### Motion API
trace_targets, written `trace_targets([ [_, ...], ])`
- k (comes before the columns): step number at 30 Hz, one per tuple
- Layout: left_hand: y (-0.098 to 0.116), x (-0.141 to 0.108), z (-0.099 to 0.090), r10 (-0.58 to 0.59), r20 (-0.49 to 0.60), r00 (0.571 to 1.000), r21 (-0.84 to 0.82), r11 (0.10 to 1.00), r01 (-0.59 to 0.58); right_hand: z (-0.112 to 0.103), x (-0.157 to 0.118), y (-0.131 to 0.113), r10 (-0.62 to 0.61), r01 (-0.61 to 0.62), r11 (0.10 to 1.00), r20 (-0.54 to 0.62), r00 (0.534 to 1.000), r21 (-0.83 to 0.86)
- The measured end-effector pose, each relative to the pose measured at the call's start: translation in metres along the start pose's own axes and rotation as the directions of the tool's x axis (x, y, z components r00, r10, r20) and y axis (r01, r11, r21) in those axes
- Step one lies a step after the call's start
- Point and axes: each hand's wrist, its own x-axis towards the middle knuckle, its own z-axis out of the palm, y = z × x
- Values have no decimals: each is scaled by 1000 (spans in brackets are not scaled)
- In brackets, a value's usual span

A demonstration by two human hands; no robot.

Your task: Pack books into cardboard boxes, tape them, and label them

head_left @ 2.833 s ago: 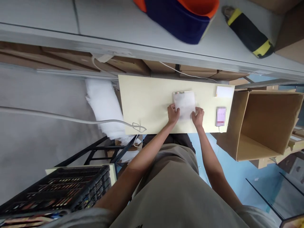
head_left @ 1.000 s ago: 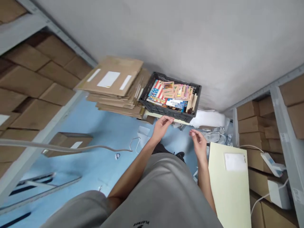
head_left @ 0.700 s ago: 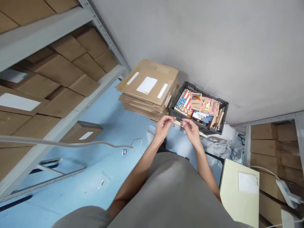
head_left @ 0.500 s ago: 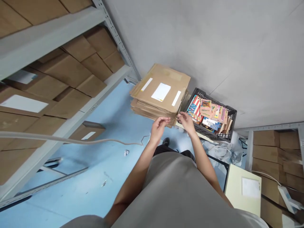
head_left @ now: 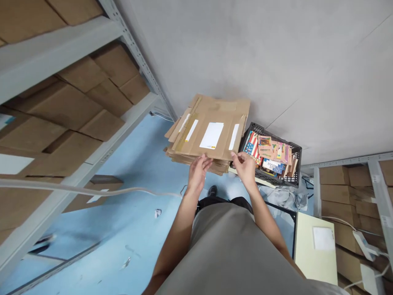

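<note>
A flattened cardboard box (head_left: 199, 110) with white labels lies on top of a stack of similar brown cardboard (head_left: 178, 157), slightly turned against the sheets below. My left hand (head_left: 197, 174) grips its near edge, fingers curled at the rim. At the near right corner, my right hand (head_left: 245, 169) pinches the same sheet between thumb and fingers. Just right of the stack, close to my right hand, stands a black plastic crate (head_left: 291, 179) with colourful books and small packets in it.
Grey metal shelving (head_left: 135, 108) full of cardboard boxes rises on the left, and another rack (head_left: 317, 192) stands at right. A pale cable (head_left: 92, 189) crosses the left side. Beside me is a cream panel (head_left: 316, 258). Plastic wrapping (head_left: 285, 196) lies below the crate.
Both hands have come onto the near edge of the top cardboard and closed on it. The top sheet has shifted, so another labelled sheet shows at its left.
</note>
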Motion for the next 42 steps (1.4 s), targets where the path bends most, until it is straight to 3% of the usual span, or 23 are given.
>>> trace_targets([
  [3, 3, -3, 14, 12, -36, 999, -17, 1000, -13, -13, -14, -11, 10, -10, 997, 3, 1000, 70],
  [7, 8, -20, 31, 11, -8, 1000, 35, 999, -11, -37, -48, -12, 23, -8, 984, -84, 996, 176],
  [10, 10, -34, 40, -93, 110, 989, 182, 981, 72, -58, -82, -5, 77, -37, 978, -186, 980, 206],
  [13, 6, -46, 52, -255, 252, 933, 362, 919, 154, -78, -111, 7, 154, -90, 973, -301, 941, 214],
  [15, -2, -58, 67, -271, 324, 906, 376, 916, 140, -91, -129, 16, 202, -123, 966, -366, 909, 226],
  [18, -25, -82, 100, -204, 421, 884, 265, 959, 96, -110, -157, 31, 259, -153, 954, -459, 850, 257],
  [22, -73, -126, 151, -185, 505, 843, 208, 974, 89, -142, -205, 62, 327, -180, 938, -584, 743, 296],
  [28, -173, -215, 198, -318, 660, 680, 365, 928, 79, -213, -307, 133, 436, -313, 900, -642, 631, 305],
  [29, -191, -232, 203, -338, 677, 654, 391, 918, 70, -230, -329, 145, 444, -334, 895, -672, 592, 297],
  [31, -229, -266, 213, -374, 701, 607, 439, 897, 45, -264, -378, 169, 440, -358, 887, -769, 465, 291],
  [36, -315, -355, 233, -493, 709, 504, 608, 790, -82, -346, -510, 208, 343, -363, 879, -939, 25, 311],
  [38, -344, -391, 237, -565, 702, 433, 672, 727, -140, -369, -556, 220, 312, -384, 862, -943, -116, 332],
  [40, -369, -423, 239, -641, 688, 340, 718, 670, -190, -384, -592, 236, 298, -414, 834, -929, -222, 366],
  [42, -392, -450, 240, -711, 661, 241, 751, 619, -232, -393, -621, 256, 328, -418, 801, -899, -291, 428],
])
